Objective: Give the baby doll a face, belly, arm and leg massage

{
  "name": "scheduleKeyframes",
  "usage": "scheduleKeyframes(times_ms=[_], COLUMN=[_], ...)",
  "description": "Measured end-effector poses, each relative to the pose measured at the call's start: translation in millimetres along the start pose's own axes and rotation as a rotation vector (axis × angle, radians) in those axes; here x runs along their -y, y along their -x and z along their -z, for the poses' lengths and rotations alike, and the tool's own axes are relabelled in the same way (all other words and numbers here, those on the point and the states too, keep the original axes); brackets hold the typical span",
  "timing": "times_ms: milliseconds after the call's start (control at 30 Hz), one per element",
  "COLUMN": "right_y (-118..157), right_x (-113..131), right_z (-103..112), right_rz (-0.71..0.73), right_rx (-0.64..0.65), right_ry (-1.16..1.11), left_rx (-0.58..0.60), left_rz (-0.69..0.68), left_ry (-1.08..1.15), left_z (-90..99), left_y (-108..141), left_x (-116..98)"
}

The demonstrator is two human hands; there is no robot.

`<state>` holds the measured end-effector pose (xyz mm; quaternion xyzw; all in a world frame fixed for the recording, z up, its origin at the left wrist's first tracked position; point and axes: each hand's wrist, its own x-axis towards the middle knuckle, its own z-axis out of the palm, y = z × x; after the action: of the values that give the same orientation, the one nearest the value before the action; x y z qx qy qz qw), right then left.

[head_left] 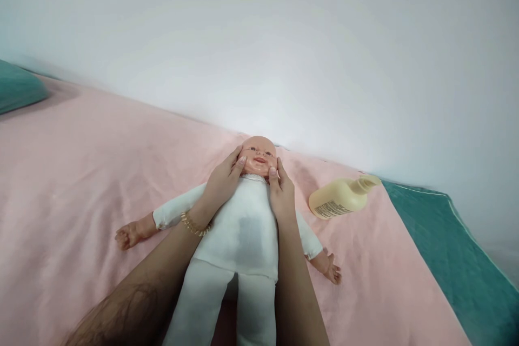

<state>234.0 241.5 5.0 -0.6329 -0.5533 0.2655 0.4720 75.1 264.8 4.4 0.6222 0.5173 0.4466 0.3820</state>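
A doll (231,221) lies face up on a creased pink sheet (89,178), arms spread. Its head is smooth, glossy and rounded, like plastic; the body is soft white cloth, stitched at the waist, with a grey rectangular patch on the belly. The left hand (225,177) and right hand (283,189) cup the cheeks, their grip holding the head between them. A beaded bracelet (194,225) circles the left wrist. Nearby, a rounded yellow pump bottle (338,198) bears dark print too small to read.
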Motion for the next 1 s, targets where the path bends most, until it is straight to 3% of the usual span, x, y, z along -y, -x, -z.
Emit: scheduleKeyframes(times_ms=[267,1000], right_y=[1.8,0.6], right_x=[3.9,-0.6], right_z=[-1.9,0.0], right_rz=[-0.080,0.027], right_rx=[0.020,-0.009], right_ry=[-0.075,0.019], left_rx=[0.051,-0.003], left_rz=[0.033,0.008], left_ry=[0.084,-0.018], left_z=[0.1,-0.1], left_y=[0.8,1.9], left_x=[-2.3,-1.8])
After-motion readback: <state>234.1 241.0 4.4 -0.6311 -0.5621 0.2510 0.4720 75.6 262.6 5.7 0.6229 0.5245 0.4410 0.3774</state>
